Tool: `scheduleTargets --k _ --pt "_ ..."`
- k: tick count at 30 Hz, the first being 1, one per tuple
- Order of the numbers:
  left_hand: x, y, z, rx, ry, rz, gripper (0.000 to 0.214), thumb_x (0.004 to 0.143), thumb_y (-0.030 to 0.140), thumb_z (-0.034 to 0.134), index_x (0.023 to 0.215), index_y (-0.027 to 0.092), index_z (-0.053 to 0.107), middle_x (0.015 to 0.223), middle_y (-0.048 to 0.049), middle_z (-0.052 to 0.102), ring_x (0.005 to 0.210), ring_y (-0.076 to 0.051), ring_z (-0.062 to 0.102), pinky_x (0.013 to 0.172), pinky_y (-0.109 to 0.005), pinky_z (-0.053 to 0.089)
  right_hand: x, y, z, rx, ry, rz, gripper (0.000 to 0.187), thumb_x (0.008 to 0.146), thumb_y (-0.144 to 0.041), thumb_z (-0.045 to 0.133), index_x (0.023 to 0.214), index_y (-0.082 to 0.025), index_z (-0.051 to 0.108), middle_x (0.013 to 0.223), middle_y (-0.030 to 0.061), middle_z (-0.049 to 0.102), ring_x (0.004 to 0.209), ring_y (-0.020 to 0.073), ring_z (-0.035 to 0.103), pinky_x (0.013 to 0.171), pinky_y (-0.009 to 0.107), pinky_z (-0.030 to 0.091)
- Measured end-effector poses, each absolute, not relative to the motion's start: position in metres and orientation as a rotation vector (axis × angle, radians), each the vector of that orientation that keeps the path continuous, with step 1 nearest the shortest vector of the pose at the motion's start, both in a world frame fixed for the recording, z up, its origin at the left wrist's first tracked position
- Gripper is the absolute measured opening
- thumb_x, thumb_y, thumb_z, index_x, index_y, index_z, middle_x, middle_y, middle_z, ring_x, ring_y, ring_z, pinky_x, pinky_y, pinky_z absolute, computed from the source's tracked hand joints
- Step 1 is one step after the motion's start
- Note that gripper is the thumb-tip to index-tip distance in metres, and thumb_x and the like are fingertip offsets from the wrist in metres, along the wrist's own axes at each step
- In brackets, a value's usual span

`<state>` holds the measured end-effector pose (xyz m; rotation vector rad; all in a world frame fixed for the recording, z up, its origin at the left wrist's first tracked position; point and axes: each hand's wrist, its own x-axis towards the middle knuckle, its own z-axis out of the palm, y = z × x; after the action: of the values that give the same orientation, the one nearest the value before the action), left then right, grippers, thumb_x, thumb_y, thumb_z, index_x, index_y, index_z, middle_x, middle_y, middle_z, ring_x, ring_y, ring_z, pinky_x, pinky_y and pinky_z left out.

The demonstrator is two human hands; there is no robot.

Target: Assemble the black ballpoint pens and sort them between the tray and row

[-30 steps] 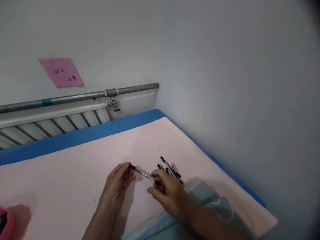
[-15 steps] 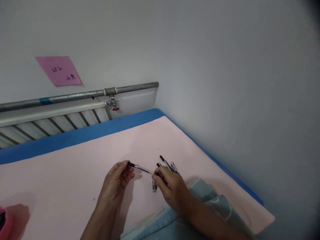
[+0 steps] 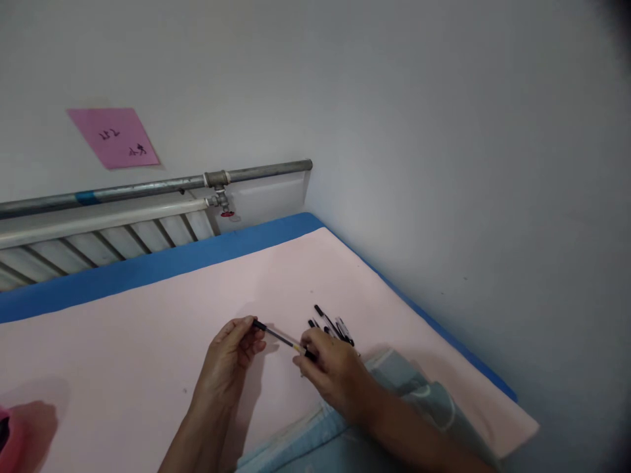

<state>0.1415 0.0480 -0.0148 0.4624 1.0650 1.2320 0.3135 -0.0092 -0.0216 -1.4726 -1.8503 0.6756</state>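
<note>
Two bare hands hold one slim, clear-barrelled pen with black ends and a yellowish band at an angle above the bench. On the left hand, fingers are pinched together on one black end; the right hand's are clamped near the other, by the band.

Taking the pen as the dial's centre, several black-and-clear loose pens lie close by at 2 o'clock, their print too small to read. A pink paper note on the wall at 10 to 11 o'clock reads "252", with handwritten characters below that I cannot make out.

The bench's blue margin meets its far corner near 12 o'clock, beside the right-hand wall. Pale pink sheeting gives broad room towards 9 o'clock; light blue cloth crowds 4 o'clock, and a bright pink container sits at 8.
</note>
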Motion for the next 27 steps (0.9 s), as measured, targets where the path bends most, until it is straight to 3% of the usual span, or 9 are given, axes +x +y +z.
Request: scheduleTargets --k 4,9,14,18,22,27 --pt "0.142 0.048 -0.014 0.488 1.051 1.223 0.010 0.062 0.015 0.069 0.066 0.010 0.061 0.059 -0.0018 0.063 0.053 -0.009 0.059 0.049 -0.019 0.049 0.313 -0.009 -0.021 -1.434 -1.858 0.709 0.014 0.088 -0.028 0.040 0.080 -0.020 0.048 0.061 -0.0034 0.054 0.057 0.0098 0.050 0.055 0.020 0.033" --pt "0.142 0.046 -0.014 0.529 1.068 1.195 0.015 0.058 0.018 0.073 0.064 0.011 0.060 0.058 -0.0009 0.062 0.054 -0.009 0.058 0.051 -0.019 0.048 0.313 -0.009 -0.022 -1.469 -1.906 0.637 0.009 0.081 -0.028 0.052 0.084 -0.020 0.050 0.070 -0.0018 0.058 0.064 0.0114 0.053 0.058 0.021 0.034" --pt "0.142 0.045 -0.015 0.694 1.036 1.187 0.019 0.059 0.024 0.073 0.068 0.011 0.062 0.060 -0.0010 0.063 0.056 -0.009 0.058 0.055 -0.020 0.046 0.314 -0.009 -0.023 -1.400 -1.868 0.760 0.012 0.085 -0.025 0.045 0.075 -0.019 0.049 0.064 -0.0025 0.057 0.059 0.0096 0.052 0.057 0.019 0.035" --pt "0.147 0.041 -0.012 0.802 1.082 1.137 0.022 0.064 0.032 0.068 0.072 0.013 0.062 0.062 -0.0009 0.061 0.059 -0.011 0.056 0.059 -0.024 0.045 0.315 -0.007 -0.020 -1.382 -1.868 0.748 0.008 0.085 -0.025 0.046 0.082 -0.019 0.051 0.062 -0.0033 0.056 0.057 0.0095 0.051 0.055 0.019 0.035" --pt "0.163 0.030 -0.015 1.225 1.230 0.909 0.026 0.071 0.040 0.057 0.079 0.016 0.061 0.067 -0.0015 0.060 0.058 -0.012 0.052 0.057 -0.026 0.041 0.323 -0.003 -0.014 -1.468 -1.738 0.563 0.013 0.087 -0.025 0.042 0.087 -0.019 0.053 0.063 -0.0020 0.055 0.057 0.0106 0.051 0.056 0.020 0.036" --pt "0.188 0.013 -0.028 1.848 1.578 0.614 0.017 0.069 0.035 0.056 0.067 0.018 0.055 0.066 -0.0034 0.059 0.061 -0.016 0.051 0.056 -0.028 0.033 0.328 0.001 -0.011 -1.478 -1.572 0.531 0.012 0.085 -0.026 0.045 0.088 -0.018 0.053 0.061 -0.0013 0.056 0.058 0.0119 0.054 0.056 0.020 0.038"
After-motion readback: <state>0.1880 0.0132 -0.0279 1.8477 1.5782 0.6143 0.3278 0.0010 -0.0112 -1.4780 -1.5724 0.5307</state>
